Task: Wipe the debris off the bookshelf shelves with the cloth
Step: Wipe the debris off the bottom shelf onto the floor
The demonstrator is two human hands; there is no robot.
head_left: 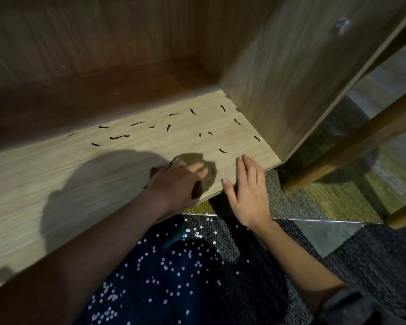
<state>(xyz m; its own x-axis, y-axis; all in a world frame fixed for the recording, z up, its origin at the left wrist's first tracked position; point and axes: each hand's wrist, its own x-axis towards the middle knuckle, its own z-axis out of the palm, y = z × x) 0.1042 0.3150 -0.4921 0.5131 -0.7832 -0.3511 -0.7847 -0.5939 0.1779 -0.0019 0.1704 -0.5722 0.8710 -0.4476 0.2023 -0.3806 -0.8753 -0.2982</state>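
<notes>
I take this for a carpeted indoor room, perhaps an office or study. Grey and yellow-green carpet tiles cover the floor, a wood-laminate bookshelf stands on them, and round wooden furniture legs rise at right.

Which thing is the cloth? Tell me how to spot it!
Look at the pale wooden shelf, near its front edge by the side wall. The cloth is the crumpled brown lump the left hand holds, just left of the flat right hand. Unlike the thin dark debris bits behind it, it is one big soft wad.
</notes>
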